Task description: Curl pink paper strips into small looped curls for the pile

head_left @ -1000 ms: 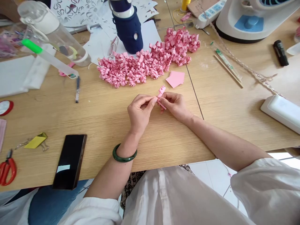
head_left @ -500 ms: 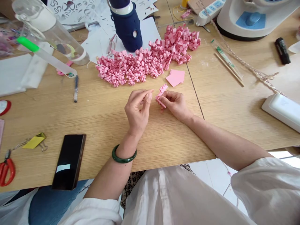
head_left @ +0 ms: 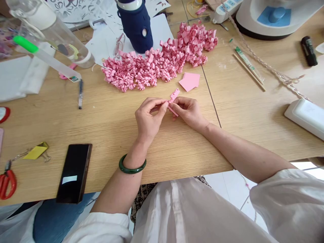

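Between my hands is a small pink paper strip (head_left: pixel 174 95) with little curled loops along it. My right hand (head_left: pixel 188 109) pinches its lower part between thumb and fingers. My left hand (head_left: pixel 150 114), with a green bangle (head_left: pixel 132 169) on the wrist, is closed in a pinch at the strip's left edge, thumb and fingertip touching it. Just beyond lie a few flat pink paper pieces (head_left: pixel 190 81), overlapping. A long heap of curled pink paper pieces (head_left: pixel 152 69) stretches behind them.
A dark blue bottle (head_left: pixel 136 27) stands behind the heap, and a clear bottle (head_left: pixel 68 40) at the left. A phone (head_left: pixel 74 173) and red-handled pliers (head_left: pixel 7 184) lie front left. Thin sticks (head_left: pixel 249 72), a cord and a white machine (head_left: pixel 265 20) are at the right.
My left hand has moved right, from just beside the pink strip to pinching at its edge. My right hand keeps its hold. The view has shifted slightly.
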Motion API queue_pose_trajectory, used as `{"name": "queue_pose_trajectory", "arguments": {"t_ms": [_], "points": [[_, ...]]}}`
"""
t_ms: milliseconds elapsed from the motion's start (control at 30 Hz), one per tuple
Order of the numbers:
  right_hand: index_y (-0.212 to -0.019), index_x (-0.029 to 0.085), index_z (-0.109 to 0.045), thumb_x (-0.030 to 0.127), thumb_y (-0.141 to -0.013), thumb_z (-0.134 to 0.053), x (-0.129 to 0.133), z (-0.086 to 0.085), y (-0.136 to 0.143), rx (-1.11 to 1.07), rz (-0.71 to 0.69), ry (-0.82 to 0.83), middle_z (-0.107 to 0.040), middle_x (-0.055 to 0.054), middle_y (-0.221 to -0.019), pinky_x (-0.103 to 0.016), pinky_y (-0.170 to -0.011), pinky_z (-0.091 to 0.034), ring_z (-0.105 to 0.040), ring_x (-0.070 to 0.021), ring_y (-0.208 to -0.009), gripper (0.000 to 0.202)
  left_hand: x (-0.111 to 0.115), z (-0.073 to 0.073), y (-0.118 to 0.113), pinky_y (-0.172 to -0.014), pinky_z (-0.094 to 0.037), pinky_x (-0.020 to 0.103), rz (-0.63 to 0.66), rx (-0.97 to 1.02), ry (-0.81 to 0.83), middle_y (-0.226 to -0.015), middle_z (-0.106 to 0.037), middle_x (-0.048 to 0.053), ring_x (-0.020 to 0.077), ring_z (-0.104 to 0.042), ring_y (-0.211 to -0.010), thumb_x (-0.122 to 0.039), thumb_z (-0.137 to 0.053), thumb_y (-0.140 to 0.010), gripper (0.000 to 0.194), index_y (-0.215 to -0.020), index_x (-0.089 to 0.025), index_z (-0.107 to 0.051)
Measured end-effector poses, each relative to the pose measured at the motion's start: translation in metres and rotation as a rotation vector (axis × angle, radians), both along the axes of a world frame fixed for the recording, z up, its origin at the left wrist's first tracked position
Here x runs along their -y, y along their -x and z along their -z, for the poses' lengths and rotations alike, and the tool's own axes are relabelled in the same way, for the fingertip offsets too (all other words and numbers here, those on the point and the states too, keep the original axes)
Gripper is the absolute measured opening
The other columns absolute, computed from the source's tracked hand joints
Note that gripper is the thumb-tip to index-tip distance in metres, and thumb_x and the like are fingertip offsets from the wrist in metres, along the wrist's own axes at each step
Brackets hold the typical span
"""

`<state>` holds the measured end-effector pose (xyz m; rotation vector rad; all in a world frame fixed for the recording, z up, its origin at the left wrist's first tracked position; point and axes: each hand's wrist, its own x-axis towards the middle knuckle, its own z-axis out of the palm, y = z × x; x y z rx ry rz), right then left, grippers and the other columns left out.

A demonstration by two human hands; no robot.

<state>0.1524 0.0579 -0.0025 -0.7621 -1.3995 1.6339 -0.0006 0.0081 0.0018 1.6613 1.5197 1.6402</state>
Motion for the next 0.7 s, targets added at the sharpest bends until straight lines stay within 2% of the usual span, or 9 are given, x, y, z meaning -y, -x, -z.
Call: {"name": "queue_pose_trajectory", "arguments": {"t_ms": [267,400,567,700], "points": [[-0.078,0.018,-0.065,0.067,-0.077,-0.087,-0.0011,0.0034,0.0008,0.018,0.000,0.009,-0.057,0.004,-0.066,-0.021,-0.050,-0.055,-0.052,-0.0074,-0.057,0.054,-0.0005,0.0042,0.0000,-0.077,-0.064,0.022,0.000,0.070,0.025,-0.094,-0.079,0.003,0.0142,-0.075,-0.088,-0.021,-0.081,-0.087,0.001,-0.088,-0.022,-0.082],[-0.080,0.017,-0.066,0.072,-0.076,-0.085,-0.0014,0.0036,0.0000,0.022,0.015,0.004,-0.062,0.002,-0.070,-0.020,-0.049,-0.055,-0.056,-0.0075,-0.056,0.058,-0.0015,0.0061,0.0001,-0.081,-0.066,0.026,0.069,0.156,0.076,-0.102,-0.079,0.005,0.0165,-0.077,-0.093,-0.035,-0.082,-0.089,0.016,-0.096,-0.021,-0.082],[-0.078,0.018,-0.064,0.070,-0.075,-0.086,-0.0016,0.0032,0.0006,0.037,0.031,0.016,-0.062,0.003,-0.068,-0.020,-0.048,-0.054,-0.055,-0.0072,-0.055,0.057,0.0002,0.0008,-0.0031,-0.080,-0.066,0.029,0.050,0.207,0.102,-0.101,-0.081,0.008,0.0187,-0.078,-0.093,-0.052,-0.074,-0.096,0.033,-0.092,-0.020,-0.082],[-0.078,0.018,-0.064,0.067,-0.076,-0.087,-0.0015,0.0040,0.0015,0.027,0.028,0.022,-0.060,0.003,-0.067,-0.020,-0.049,-0.055,-0.054,-0.0071,-0.055,0.055,0.0011,-0.0011,-0.0032,-0.078,-0.065,0.026,0.024,0.120,0.072,-0.094,-0.082,0.005,0.0163,-0.077,-0.086,-0.044,-0.082,-0.091,0.021,-0.090,-0.022,-0.084]]}}
